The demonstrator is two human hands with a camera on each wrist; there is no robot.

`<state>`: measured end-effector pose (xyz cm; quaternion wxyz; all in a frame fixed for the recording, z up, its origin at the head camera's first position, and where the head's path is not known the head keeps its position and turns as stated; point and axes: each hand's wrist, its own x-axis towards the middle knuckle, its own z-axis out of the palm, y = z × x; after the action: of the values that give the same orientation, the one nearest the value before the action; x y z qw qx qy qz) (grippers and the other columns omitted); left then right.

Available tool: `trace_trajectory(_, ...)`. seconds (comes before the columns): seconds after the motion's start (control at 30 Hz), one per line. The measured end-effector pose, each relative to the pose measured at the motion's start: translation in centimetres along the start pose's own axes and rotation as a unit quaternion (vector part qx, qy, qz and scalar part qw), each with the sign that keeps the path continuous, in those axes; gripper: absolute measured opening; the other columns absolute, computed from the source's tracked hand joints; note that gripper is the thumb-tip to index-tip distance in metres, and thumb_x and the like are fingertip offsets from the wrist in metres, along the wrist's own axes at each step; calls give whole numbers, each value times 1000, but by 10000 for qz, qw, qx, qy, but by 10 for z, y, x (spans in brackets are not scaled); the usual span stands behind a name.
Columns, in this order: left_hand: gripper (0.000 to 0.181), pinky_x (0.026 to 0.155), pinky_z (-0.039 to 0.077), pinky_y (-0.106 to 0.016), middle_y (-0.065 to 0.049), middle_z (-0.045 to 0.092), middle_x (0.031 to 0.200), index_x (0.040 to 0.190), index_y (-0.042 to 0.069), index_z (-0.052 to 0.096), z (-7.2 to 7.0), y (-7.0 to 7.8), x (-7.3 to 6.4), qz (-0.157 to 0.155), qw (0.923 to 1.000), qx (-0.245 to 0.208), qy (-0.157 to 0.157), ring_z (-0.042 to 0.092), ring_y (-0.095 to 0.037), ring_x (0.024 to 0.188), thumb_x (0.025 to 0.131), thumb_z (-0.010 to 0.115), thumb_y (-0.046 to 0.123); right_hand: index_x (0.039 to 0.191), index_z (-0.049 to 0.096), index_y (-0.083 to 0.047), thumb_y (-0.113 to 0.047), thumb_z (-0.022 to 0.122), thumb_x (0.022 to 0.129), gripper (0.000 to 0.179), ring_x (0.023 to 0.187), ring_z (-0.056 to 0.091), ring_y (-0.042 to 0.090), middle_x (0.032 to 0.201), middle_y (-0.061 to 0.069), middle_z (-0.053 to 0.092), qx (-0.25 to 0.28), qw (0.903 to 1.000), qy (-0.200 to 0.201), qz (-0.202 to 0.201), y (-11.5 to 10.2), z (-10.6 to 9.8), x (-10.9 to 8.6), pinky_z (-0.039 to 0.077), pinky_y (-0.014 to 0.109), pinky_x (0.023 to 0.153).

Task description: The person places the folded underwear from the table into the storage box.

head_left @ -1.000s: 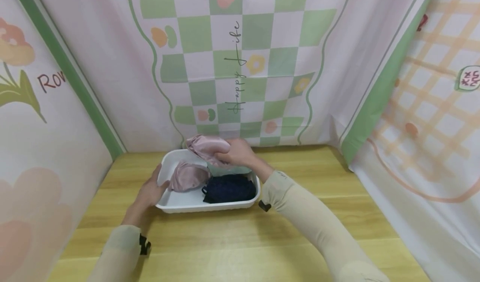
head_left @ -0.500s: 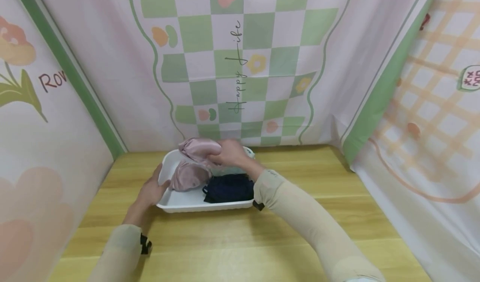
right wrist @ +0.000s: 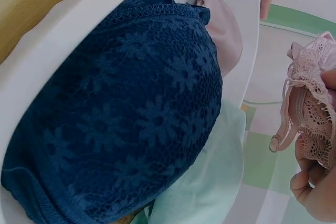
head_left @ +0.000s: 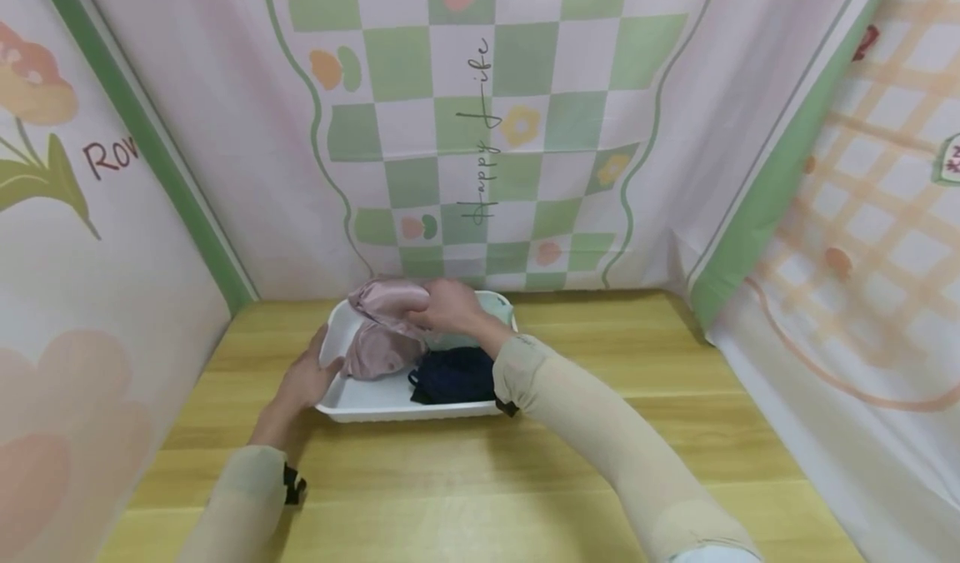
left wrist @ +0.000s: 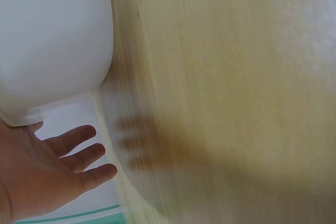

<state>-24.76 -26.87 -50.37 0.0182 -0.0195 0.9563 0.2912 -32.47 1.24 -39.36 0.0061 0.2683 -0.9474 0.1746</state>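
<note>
My right hand (head_left: 450,306) pinches a pink satin bra (head_left: 388,301) over the back left of a white tray (head_left: 360,401). In the right wrist view its lace edge (right wrist: 310,85) and a strap loop face the camera. Below it, a second pink bra (head_left: 381,355) lies in the tray. A navy lace bra (head_left: 453,376) fills the front right, partly covered by my right wrist. Behind that shows a pale mint bra (right wrist: 212,161). My left hand (head_left: 303,377) holds the tray's left rim, thumb inside; in the left wrist view several outer fingers (left wrist: 84,157) spread loosely outside it.
The tray stands on a yellow wood-grain table (head_left: 420,488), near its back edge. A printed curtain (head_left: 517,72) hangs right behind, and more curtains close off both sides. A black wrist strap (head_left: 295,486) shows at my left cuff.
My right hand has carried the pink bra left and slightly down, closer over the second pink bra. More of the mint bra shows now. My left hand stays on the rim.
</note>
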Motion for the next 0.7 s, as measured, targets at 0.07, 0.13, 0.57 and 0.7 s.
trace_trajectory(0.07,78,104,43,-68,-39,35,150,161,10,-2,0,-1,0,18,10000,0,22,47,-59,129,104,44,36,91,64,-20,-50,66,88,29,71,62,17,78,-5,67,-10,10000,12,-46,-3,1,2,52,34,64)
trace_trajectory(0.13,78,104,44,-68,-40,36,150,161,10,-2,0,-1,1,33,10000,4,35,47,-59,128,104,44,36,96,65,-21,-49,66,88,30,74,63,17,81,-5,68,-35,10000,-14,-81,-4,2,4,53,35,66)
trace_trajectory(0.57,78,95,51,-65,-41,39,147,161,9,0,-2,2,-3,12,10000,-14,29,54,-57,121,103,46,35,103,65,-20,-52,67,89,34,80,64,16,91,-4,70,-231,9995,-190,25,-11,14,12,55,35,70)
trace_trajectory(0.7,78,96,51,-64,-40,39,147,161,10,-1,-1,2,-3,-52,10000,12,33,54,-57,121,103,45,36,97,64,-20,-53,67,87,35,77,63,17,87,-4,68,-404,9989,-200,91,-13,18,16,55,35,68)
